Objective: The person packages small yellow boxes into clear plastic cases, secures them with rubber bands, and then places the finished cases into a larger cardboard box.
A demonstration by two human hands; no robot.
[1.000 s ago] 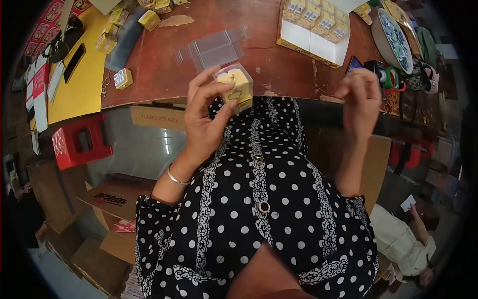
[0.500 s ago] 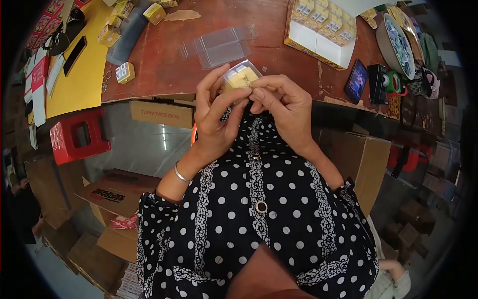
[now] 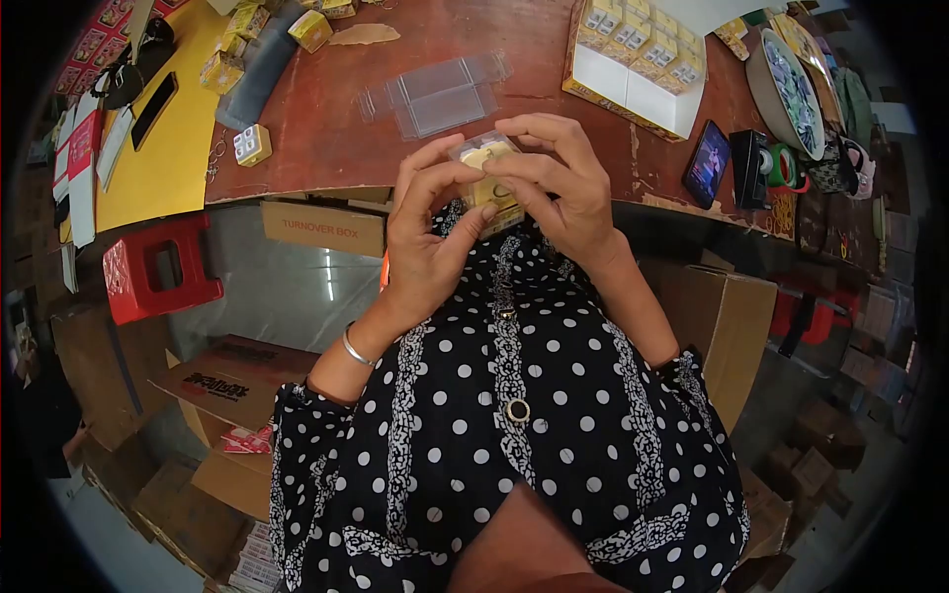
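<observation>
A small clear plastic box (image 3: 484, 178) with a yellow cube and a metal ring inside is held up in front of my chest, just before the table edge. My left hand (image 3: 423, 232) grips it from the left, thumb and fingers wrapped round its side. My right hand (image 3: 559, 188) covers its right side and top, fingers curled over the lid. Both hands touch the box and each other.
On the brown table (image 3: 316, 128) lie flat clear box blanks (image 3: 440, 94), a carton of packed yellow cubes (image 3: 638, 59), loose yellow cubes (image 3: 249, 143), a phone (image 3: 708, 161), tape rolls (image 3: 781, 163) and a bowl (image 3: 786, 74). A red stool (image 3: 158, 267) and cardboard boxes (image 3: 232, 381) stand below.
My right hand came in from the right and closed over the box that my left hand was holding alone. The box has turned slightly between both hands.
</observation>
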